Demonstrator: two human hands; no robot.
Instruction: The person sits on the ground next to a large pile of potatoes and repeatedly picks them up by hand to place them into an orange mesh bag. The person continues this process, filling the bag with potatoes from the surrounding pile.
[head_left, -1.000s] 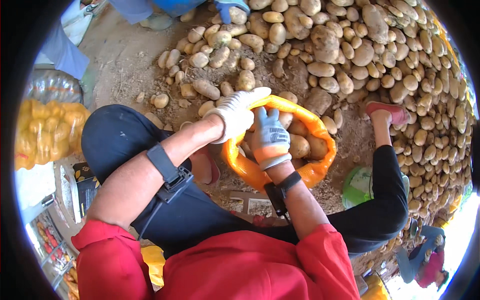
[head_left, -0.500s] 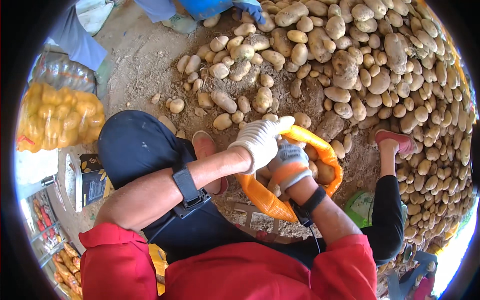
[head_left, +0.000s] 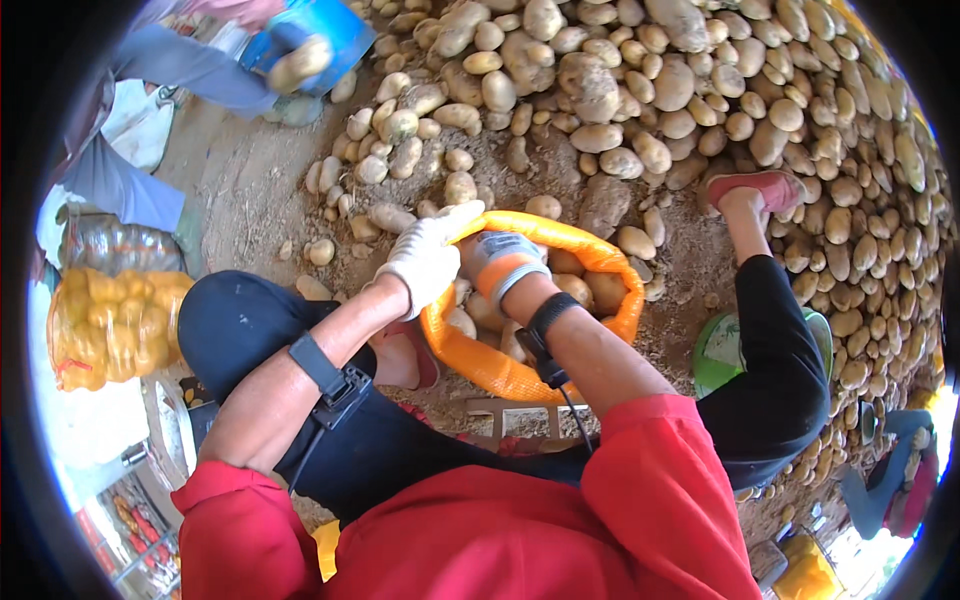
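An orange mesh bag (head_left: pixel 634 305) stands on the ground between my legs, its mouth wide and round, with several potatoes (head_left: pixel 574 290) inside. My left hand (head_left: pixel 425 258), in a white knit glove, grips the bag's far left rim with the fingers closed over the edge. Just right of it, my right hand (head_left: pixel 502 262), in a grey and orange glove, reaches into the bag against the inner side of that rim. The rim and the glove hide its fingers, so what they hold does not show.
A large potato heap (head_left: pixel 780 120) spreads across the far and right side. At the right stands a green and white bucket (head_left: pixel 715 355) by my leg. Far left, a co-worker holds a potato near a blue bucket (head_left: pixel 345 45); below sits a filled yellow bag (head_left: pixel 120 325).
The view has shifted, bringing the co-worker's blue bucket further in. The bag's mouth is spread rounder, and my hands have drawn slightly apart, showing more of the potatoes inside.
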